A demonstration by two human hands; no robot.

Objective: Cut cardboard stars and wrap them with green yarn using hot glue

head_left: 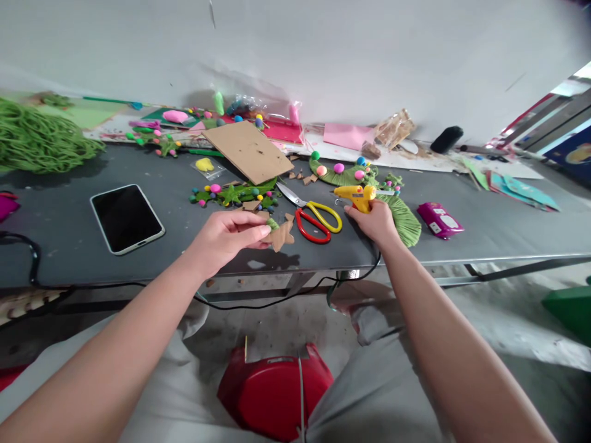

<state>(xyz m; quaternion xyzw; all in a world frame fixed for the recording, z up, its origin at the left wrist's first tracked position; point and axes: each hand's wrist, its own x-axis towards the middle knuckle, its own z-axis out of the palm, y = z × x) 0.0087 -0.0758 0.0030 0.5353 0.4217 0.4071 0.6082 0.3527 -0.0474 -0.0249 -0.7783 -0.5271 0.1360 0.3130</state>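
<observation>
My left hand (233,237) pinches a small brown cardboard star (280,235) above the table's front edge; a bit of green yarn (272,224) shows beside the fingertips. The fingers of my right hand (376,220) wrap round a yellow hot glue gun (360,195), its nozzle toward the left. Between the hands lie scissors (318,221) with one red and one yellow handle. A green yarn-wrapped shape (402,218) sits beside my right hand. Just behind my left hand are green yarn stars with coloured pom-poms (231,195).
A phone (128,218) lies at left, near a heap of green yarn (44,138). A cardboard sheet (249,151) rests toward the back. At right is a purple packet (439,220). The black cord (258,306) hangs below the table edge, above a red stool (277,394).
</observation>
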